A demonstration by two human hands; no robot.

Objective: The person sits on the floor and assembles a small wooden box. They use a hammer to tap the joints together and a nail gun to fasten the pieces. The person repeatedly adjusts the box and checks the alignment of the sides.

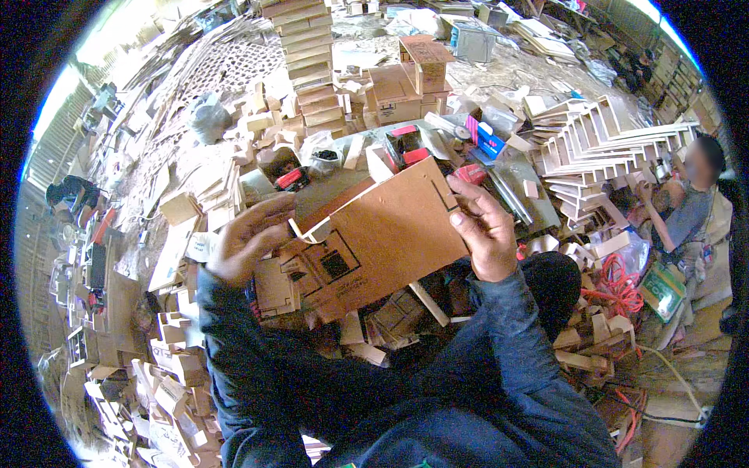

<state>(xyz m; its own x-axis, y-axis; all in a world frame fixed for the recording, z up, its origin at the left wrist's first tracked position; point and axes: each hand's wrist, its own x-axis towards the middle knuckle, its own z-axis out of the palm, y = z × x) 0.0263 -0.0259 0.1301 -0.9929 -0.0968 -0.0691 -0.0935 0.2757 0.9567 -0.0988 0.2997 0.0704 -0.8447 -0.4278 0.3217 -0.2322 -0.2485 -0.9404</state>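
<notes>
A flat brown board (406, 238) with black printed marks is held up in front of me, tilted with its right end higher. My right hand (485, 230) grips its right end, thumb on the near face and fingers behind the edge. At the upper left corner my left hand (251, 238) is curled against the board, slightly blurred, with its fingertips partly hidden. A short, curved pale strip (312, 232) sticks out from that corner beside the left fingers. Beyond the board, a red-and-black power tool (292, 178) lies on the work surface.
A tall stack of wooden boxes (312, 70) stands ahead, near a brown cabinet-like box (425, 66). Angled wooden frames (605, 148) are stacked at the right, beside another person (690, 191). Orange cable (616, 285) coils on the floor. Wood offcuts (175, 390) are heaped at left.
</notes>
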